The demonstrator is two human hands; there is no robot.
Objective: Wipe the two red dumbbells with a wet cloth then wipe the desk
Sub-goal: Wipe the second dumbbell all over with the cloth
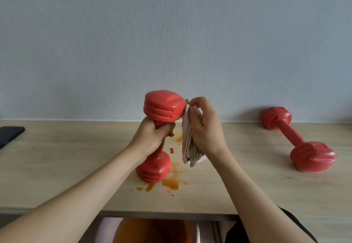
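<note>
My left hand grips the handle of a red dumbbell, which stands upright with its lower head on the wooden desk. A folded pale cloth is held in my right hand and pressed against the right side of the dumbbell's upper head. The second red dumbbell lies on its side at the right of the desk, near the wall. Orange stains spread on the desk around and behind the upright dumbbell.
A dark flat device lies at the desk's left edge. The grey wall rises right behind the desk. Below the desk's front edge there is an orange-brown rounded object.
</note>
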